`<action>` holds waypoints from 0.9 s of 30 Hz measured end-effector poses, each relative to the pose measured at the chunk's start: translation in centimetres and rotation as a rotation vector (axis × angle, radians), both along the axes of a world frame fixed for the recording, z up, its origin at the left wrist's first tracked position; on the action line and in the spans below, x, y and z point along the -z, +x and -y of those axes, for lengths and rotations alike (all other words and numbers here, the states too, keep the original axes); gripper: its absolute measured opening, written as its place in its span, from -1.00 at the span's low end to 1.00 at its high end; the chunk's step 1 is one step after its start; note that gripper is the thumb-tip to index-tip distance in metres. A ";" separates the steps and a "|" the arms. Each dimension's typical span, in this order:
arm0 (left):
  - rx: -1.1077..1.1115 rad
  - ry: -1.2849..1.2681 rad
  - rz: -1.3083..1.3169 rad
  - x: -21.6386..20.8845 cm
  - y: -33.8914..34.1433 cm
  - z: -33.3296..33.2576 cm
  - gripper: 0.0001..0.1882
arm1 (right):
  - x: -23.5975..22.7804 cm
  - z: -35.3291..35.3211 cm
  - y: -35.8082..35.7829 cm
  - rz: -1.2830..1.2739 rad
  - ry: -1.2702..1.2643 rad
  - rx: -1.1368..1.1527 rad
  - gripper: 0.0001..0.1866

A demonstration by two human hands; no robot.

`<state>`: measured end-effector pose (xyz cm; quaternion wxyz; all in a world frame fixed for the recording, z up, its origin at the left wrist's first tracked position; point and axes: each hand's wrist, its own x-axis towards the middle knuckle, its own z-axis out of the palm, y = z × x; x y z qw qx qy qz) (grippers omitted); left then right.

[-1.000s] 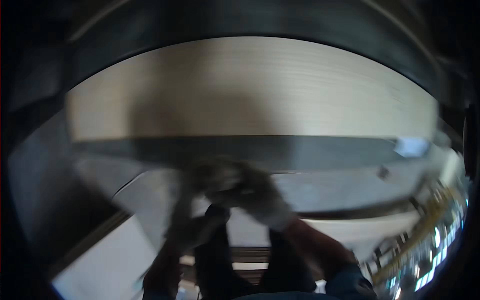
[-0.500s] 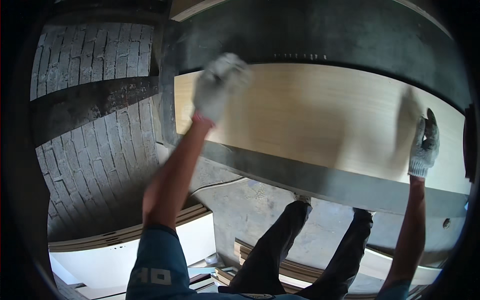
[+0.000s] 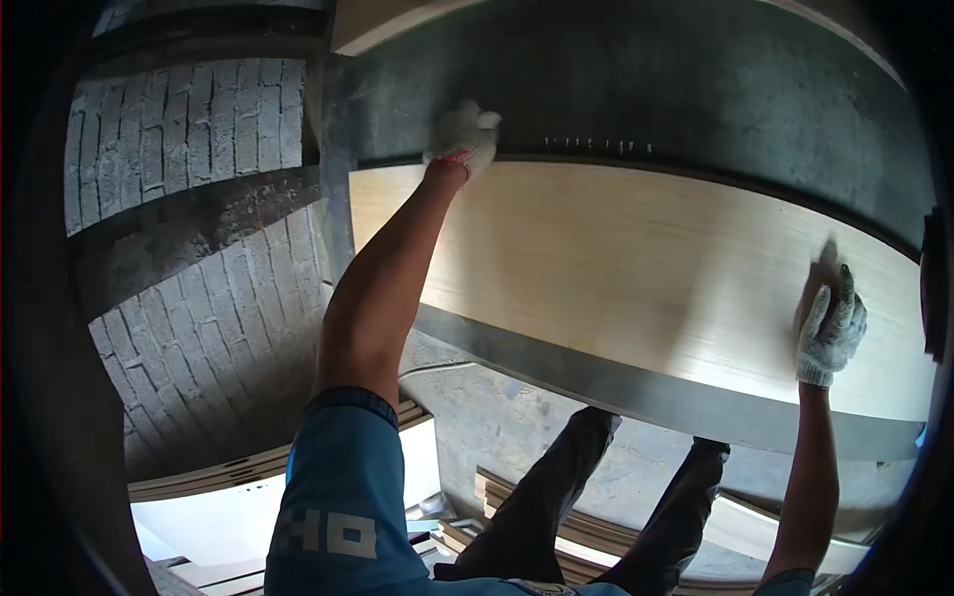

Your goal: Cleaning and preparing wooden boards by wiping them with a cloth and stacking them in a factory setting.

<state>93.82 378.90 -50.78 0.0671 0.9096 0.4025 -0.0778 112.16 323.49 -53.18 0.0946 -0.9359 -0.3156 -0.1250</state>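
Observation:
A long pale wood-grain board [image 3: 586, 258] lies flat on a dark worktable [image 3: 656, 74]. My left hand [image 3: 465, 141], in a white knitted glove with a red cuff, is at the board's far edge towards the left end, over the dark surface. Motion blurs its fingers, and anything in them is not visible. Over the board's right part is my right hand [image 3: 833, 328], in a grey-white glove with darkened fingertips. Its fingers are stretched out and nothing is in them. Beyond the board's far edge, a row of tiny pale pieces [image 3: 596, 145] sits on the table.
A pale strip of wood [image 3: 397, 28] lies along the far left of the table. Brickwork [image 3: 199, 288] with a dark beam [image 3: 199, 214] is at the left. Stacked panels [image 3: 298, 497] stand low on the left, with more boards [image 3: 586, 531] behind my legs.
My left hand has moved from above the board to beyond its far edge, slightly rightwards. My right hand has shifted a little left and stays open. The whole view has tilted slightly.

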 end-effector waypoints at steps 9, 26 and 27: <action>-0.690 -1.024 0.813 -5.9 2.9 -5.3 -0.91 | -0.1 0.5 0.4 -0.023 0.071 -0.037 -0.56; 0.215 0.086 0.186 0.5 12.5 20.6 -0.90 | -1.8 -1.7 -0.1 -0.038 0.094 -0.007 -0.50; 0.270 0.091 0.193 0.8 13.4 21.4 -0.85 | -1.6 -1.7 -0.2 -0.057 0.084 0.004 -0.50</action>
